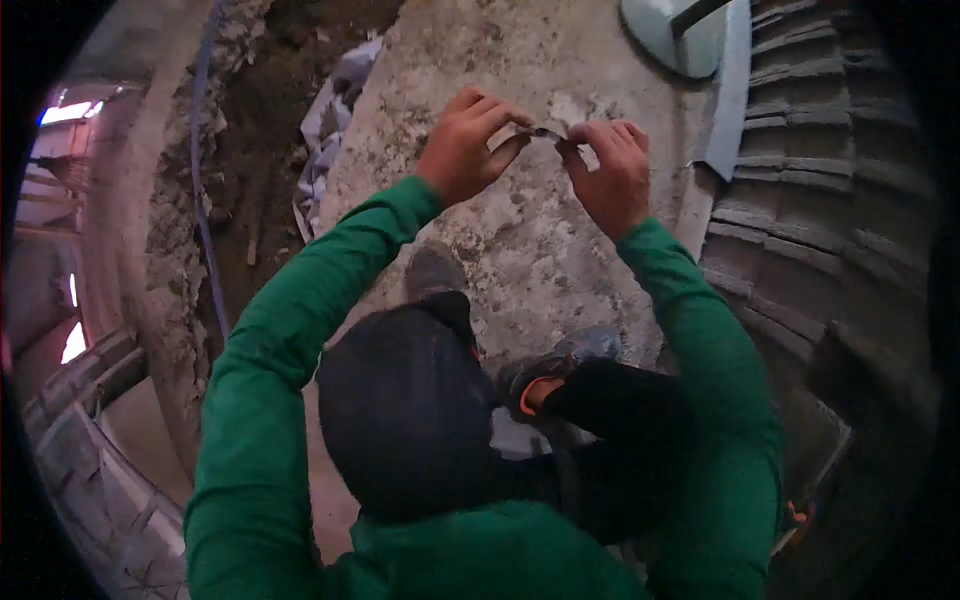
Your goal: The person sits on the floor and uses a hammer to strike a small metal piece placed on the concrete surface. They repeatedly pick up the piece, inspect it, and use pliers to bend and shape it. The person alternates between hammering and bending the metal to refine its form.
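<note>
My left hand (468, 148) and my right hand (608, 172) are raised ahead of me, a short gap apart. Between their fingertips stretches a small, thin, dark strip (545, 133), too small to tell its kind. Thumb and forefinger of each hand pinch one end of it. My fingers cover both ends, so only the middle part shows. Beneath the strip lies the rough, stained concrete floor (500, 225).
On the right rises a grey block wall (800, 190), with a pale flat strip (730, 105) along it. A round grey disc (685, 40) is at the upper right. Leftward, a crumpled whitish sack (335, 115) borders a dirt trench (262, 140) crossed by a blue hose-like line (203, 170).
</note>
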Demonstrator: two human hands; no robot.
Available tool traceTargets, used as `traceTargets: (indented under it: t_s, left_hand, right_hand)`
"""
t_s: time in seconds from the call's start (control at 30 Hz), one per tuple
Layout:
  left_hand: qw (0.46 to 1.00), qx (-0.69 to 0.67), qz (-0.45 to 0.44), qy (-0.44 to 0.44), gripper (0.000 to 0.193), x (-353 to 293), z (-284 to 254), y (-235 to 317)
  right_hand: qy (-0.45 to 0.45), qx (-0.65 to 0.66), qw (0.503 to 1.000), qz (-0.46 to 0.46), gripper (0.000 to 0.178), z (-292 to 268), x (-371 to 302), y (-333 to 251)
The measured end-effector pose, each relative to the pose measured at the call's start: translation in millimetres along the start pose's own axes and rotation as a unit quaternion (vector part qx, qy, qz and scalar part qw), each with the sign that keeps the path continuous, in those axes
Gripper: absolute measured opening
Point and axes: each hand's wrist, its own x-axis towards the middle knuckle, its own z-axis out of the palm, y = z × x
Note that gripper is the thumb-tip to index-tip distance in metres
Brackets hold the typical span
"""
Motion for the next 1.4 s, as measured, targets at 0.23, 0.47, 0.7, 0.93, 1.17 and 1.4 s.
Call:
traceTargets:
  t_s: [0.23,0.47,0.7,0.93,1.17,1.4]
  left_hand:
    - [0.984,0.004,0.169,0.058,0.033,93.0,-113.8,133.4]
    - [0.969,0.001,0.242,0.05,0.036,114.7,-139.8,227.7]
    - [0.983,-0.053,0.164,0.057,0.037,96.3,-122.3,279.6]
    - [0.974,-0.021,0.187,0.124,0.044,74.2,-118.8,291.4]
    - [0.959,0.02,0.222,0.175,0.038,73.8,-116.4,290.1]
    - [0.973,0.031,0.187,0.134,0.039,75.7,-119.2,284.9]
  right_hand:
    - [0.133,-0.016,0.986,-0.098,0.029,-170.0,50.5,-94.1]
    - [0.234,-0.027,0.971,-0.05,0.027,-231.5,5.5,-137.6]
    - [0.32,-0.007,0.947,-0.02,0.02,-246.2,-21.2,-134.2]
    - [0.336,-0.025,0.939,-0.072,0.02,-256.6,-26.3,-135.6]
    - [0.3,-0.019,0.949,-0.096,0.023,-254.2,-28.8,-145.6]
    - [0.225,0.065,0.966,-0.108,0.047,-253.5,-26.9,-142.3]
